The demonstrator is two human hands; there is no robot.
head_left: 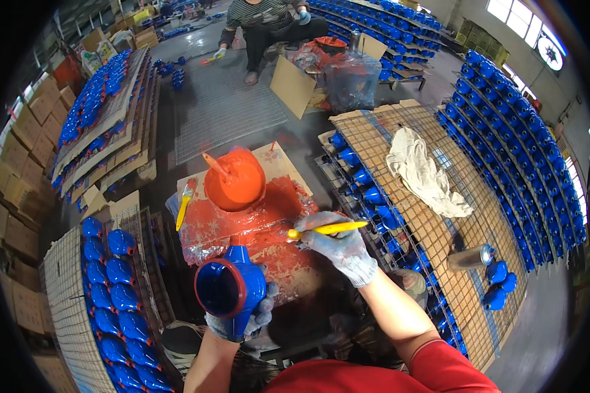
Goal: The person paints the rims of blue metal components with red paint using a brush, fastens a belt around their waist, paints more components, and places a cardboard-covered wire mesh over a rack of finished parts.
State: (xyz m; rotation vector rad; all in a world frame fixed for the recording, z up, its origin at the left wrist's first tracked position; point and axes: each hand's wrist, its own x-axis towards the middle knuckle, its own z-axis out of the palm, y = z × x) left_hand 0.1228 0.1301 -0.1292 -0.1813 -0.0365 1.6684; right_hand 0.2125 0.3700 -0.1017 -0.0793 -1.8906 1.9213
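Observation:
My left hand (261, 313), in a grey work glove, is closed around a blue-painted valve body (248, 281) with a red-painted rim, its round opening tilted up toward me. My gloved right hand (343, 246) grips a yellow-handled paintbrush (341, 228). The brush tip points left, up and to the right of the part and apart from it. Beyond both hands, a bucket of orange-red paint (250, 191) sits on a paint-smeared board (288, 175), with a brush handle (214, 165) sticking out. Another yellow brush (185, 204) lies at the board's left edge.
Blue castings (118, 304) line a mesh rack at left. On the right, a mesh-topped cardboard stack (400, 177) carries a pale cloth (423, 171), a metal can (471, 257) and several blue pieces (498, 285). Stacked racks rise behind. Ahead sits another person (269, 26).

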